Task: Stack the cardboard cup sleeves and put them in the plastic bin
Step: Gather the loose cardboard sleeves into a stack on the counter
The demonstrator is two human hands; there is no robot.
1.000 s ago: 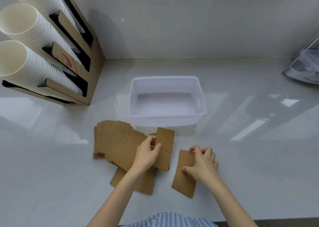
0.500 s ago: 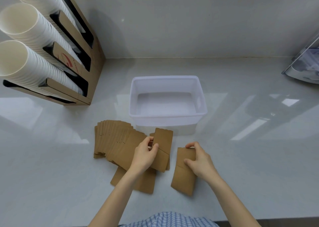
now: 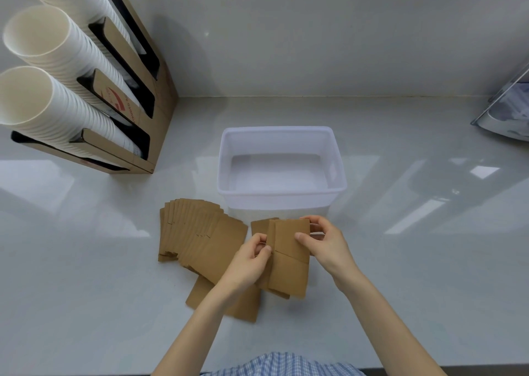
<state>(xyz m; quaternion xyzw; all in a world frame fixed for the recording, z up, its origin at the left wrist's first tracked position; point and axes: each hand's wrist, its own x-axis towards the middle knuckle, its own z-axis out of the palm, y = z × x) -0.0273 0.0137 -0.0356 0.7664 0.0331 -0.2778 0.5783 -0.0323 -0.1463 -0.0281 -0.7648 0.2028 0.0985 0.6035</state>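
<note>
Flat brown cardboard cup sleeves lie fanned out (image 3: 194, 229) on the white counter, in front and to the left of the empty white plastic bin (image 3: 282, 196). A small pile of sleeves (image 3: 290, 261) is held between both hands just in front of the bin. My left hand (image 3: 252, 258) pinches the pile's left edge. My right hand (image 3: 326, 244) grips its upper right side, with the top sleeve laid over the others. One more sleeve (image 3: 226, 301) lies on the counter under my left wrist.
A cardboard cup dispenser (image 3: 134, 109) with three long stacks of white paper cups (image 3: 48, 112) stands at the back left. A clear plastic-wrapped object (image 3: 506, 112) sits at the right edge. A grey wall runs behind the counter.
My right hand has lifted the separate sleeve off the counter and moved it left onto the sleeves held by my left hand. The two hands are now together on one pile.
</note>
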